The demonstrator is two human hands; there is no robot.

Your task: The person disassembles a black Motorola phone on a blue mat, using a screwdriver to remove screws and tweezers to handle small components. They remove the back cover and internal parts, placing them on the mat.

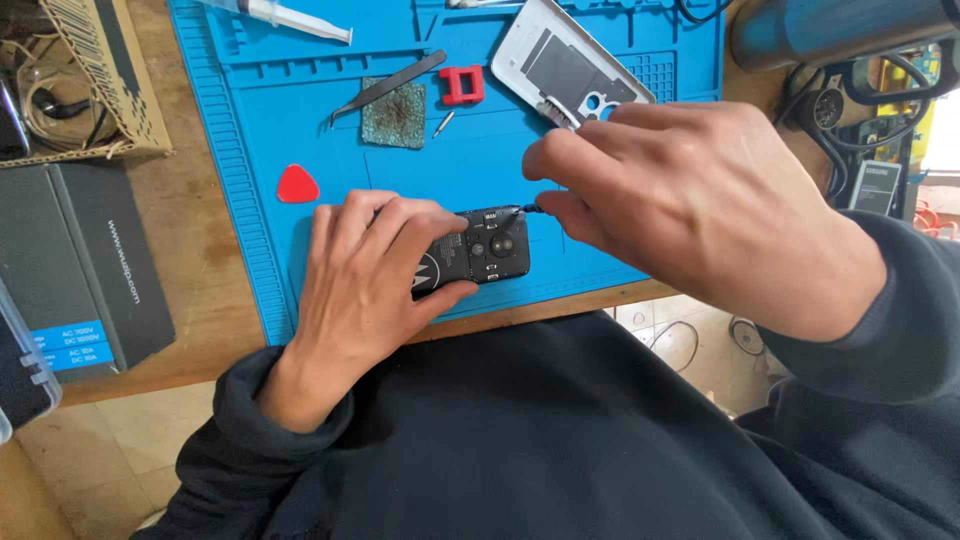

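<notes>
We pin the phone (478, 250) flat on the blue mat (240, 150) under our left hand (370, 270), its long axis running left-right, while our right hand (690, 200) pinches a thin tool (527, 209) at its upper right corner.

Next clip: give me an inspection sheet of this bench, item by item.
Surface: blue work mat on a wooden bench.
Job's things: dark phone, back removed, lying on the mat; thin tool tip at its upper edge.
Clutter: red pick, tweezers, red block, white back cover, syringe, green pad.
Grippers: left hand steadies the phone; right hand pinches the tool.
Cables: dark leads, upper right.
Surroundings: grey box, left; tiled floor below.
</notes>
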